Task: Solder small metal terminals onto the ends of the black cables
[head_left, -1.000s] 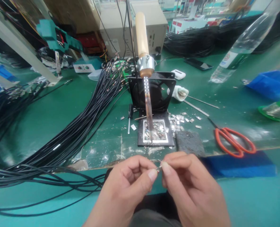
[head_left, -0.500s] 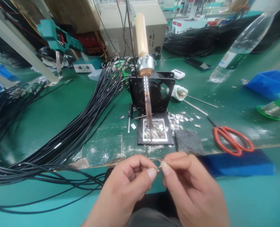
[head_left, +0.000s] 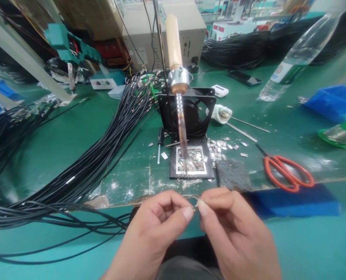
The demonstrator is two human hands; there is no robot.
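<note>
My left hand [head_left: 161, 229] and my right hand [head_left: 231, 229] meet low in the middle of the view, in front of the bench edge. Thumb and finger of the left are pinched on a tiny metal part [head_left: 195, 208]. The right pinches at the same spot, with a thin sliver showing at its fingertips; the fingers hide most of both. Beyond them, a soldering iron [head_left: 175, 50] with a wooden handle points down over a white-framed tray [head_left: 177, 161] of small metal pieces. A black fan [head_left: 187, 112] stands behind the iron's tip.
Black cables [head_left: 102, 151] sweep across the left. Loose metal pieces [head_left: 219, 147], a dark grey block [head_left: 233, 175] and red-handled scissors [head_left: 289, 173] lie right of the tray. A plastic bottle [head_left: 295, 58], blue bin [head_left: 333, 102] and solder spool [head_left: 342, 132] stand farther right.
Both hands stay almost in place, still pinched together. The fingertips of my right hand have shifted very slightly left.
</note>
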